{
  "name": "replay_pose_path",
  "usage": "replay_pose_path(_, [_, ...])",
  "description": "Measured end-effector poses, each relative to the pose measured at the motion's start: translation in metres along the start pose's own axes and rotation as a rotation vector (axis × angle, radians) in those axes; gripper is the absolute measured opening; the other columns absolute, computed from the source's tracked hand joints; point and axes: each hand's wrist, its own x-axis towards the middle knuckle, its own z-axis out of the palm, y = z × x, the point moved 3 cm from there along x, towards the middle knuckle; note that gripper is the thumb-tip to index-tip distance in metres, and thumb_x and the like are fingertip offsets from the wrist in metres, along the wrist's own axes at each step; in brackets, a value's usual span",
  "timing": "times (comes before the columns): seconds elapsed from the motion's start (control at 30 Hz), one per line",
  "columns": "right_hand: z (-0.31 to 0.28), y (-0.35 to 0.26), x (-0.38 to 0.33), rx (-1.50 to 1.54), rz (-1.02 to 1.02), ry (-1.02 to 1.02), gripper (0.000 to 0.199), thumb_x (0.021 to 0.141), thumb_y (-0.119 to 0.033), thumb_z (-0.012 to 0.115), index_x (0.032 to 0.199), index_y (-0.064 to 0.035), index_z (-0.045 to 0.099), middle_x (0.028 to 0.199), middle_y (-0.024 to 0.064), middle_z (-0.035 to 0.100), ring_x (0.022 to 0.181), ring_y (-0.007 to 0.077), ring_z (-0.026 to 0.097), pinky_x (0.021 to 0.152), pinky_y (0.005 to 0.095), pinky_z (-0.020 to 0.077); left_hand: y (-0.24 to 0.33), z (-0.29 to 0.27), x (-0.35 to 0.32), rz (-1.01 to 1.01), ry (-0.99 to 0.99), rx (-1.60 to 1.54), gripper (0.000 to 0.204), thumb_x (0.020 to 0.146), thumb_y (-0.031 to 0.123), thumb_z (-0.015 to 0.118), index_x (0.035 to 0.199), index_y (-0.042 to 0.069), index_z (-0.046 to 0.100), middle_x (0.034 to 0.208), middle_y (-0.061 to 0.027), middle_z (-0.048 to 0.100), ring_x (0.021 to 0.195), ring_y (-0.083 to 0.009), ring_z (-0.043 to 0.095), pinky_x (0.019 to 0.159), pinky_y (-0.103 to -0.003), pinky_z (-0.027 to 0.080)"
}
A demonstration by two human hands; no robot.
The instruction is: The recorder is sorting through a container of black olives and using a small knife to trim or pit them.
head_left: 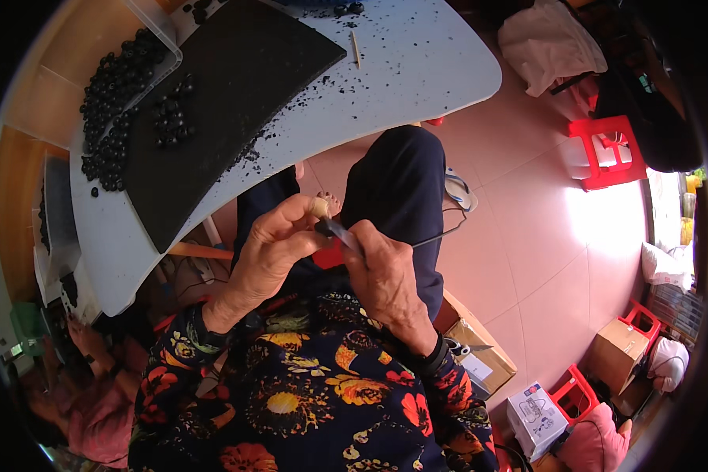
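Over my lap, my left hand (263,248) pinches a small black piece (322,227) between thumb and fingers. One fingertip of that hand has a pale covering (320,207). My right hand (389,279) is closed around a small knife (344,236), whose grey blade meets the black piece; its handle is hidden in the fist. Beyond my hands, a dark mat (236,86) lies across the white table (417,71). Several shiny black round parts (173,122) rest on the mat, and a large heap of similar parts (118,94) sits at its left.
A clear plastic bin (161,35) lies tipped by the heap. Black scraps and a thin stick (355,49) are scattered on the tabletop. At my right stands a cardboard box (480,346) with scissors (468,347). A red stool (608,153) stands farther off. Another person (94,417) sits at lower left.
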Motion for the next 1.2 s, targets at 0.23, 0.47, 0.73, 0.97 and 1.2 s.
replay_pose_path(0.23, [0.007, 0.001, 0.000, -0.083, -0.028, -0.054, 0.021, 0.077, -0.006, 0.064, 0.087, -0.0030, 0.046, 0.074, 0.0144, 0.056, 0.062, 0.0358, 0.060, 0.051, 0.0406, 0.0480, 0.000, 0.000, -0.001, 0.037, -0.010, 0.053, 0.027, 0.085, 0.001, 0.052, 0.111, 0.000, 0.056, 0.099, 0.0012, 0.056, 0.088, -0.0038, 0.048, 0.081, -0.020, 0.041])
replay_pose_path(0.47, [0.002, -0.004, 0.000, -0.016, 0.022, -0.048, 0.016, 0.077, 0.000, 0.059, 0.087, -0.0017, 0.047, 0.073, 0.0196, 0.055, 0.064, 0.0394, 0.057, 0.055, 0.0414, 0.0449, -0.002, 0.000, -0.003, -0.010, 0.017, 0.076, 0.026, 0.086, 0.002, 0.051, 0.111, 0.000, 0.057, 0.098, 0.0011, 0.057, 0.089, -0.0035, 0.049, 0.084, -0.020, 0.041])
replay_pose_path(0.73, [0.005, 0.001, -0.001, -0.087, 0.001, -0.072, 0.020, 0.078, -0.005, 0.063, 0.091, -0.0018, 0.048, 0.076, 0.0157, 0.058, 0.063, 0.0362, 0.060, 0.052, 0.0415, 0.0485, 0.000, 0.003, -0.002, -0.030, 0.048, 0.031, 0.026, 0.083, -0.001, 0.052, 0.108, 0.000, 0.057, 0.101, -0.0022, 0.057, 0.096, -0.0082, 0.054, 0.090, -0.024, 0.043])
replay_pose_path(0.97, [0.009, 0.004, -0.002, -0.008, 0.025, -0.056, 0.015, 0.081, -0.003, 0.060, 0.086, -0.0023, 0.045, 0.068, 0.0193, 0.054, 0.061, 0.0399, 0.056, 0.053, 0.0409, 0.0441, -0.001, 0.002, -0.004, 0.027, 0.038, 0.086, 0.027, 0.086, 0.005, 0.054, 0.112, -0.001, 0.058, 0.093, 0.0021, 0.058, 0.088, -0.0034, 0.051, 0.082, -0.020, 0.042])
replay_pose_path(1.2, [0.007, 0.050, -0.003, -0.092, 0.306, -0.084, 0.017, 0.089, -0.012, 0.052, 0.080, 0.0019, 0.051, 0.063, 0.0237, 0.057, 0.061, 0.0414, 0.059, 0.053, 0.0433, 0.0469, 0.024, 0.024, -0.019, 0.023, 0.014, 0.107, 0.015, 0.081, -0.003, 0.052, 0.094, -0.002, 0.058, 0.086, -0.0009, 0.057, 0.083, -0.0071, 0.053, 0.081, -0.023, 0.044])
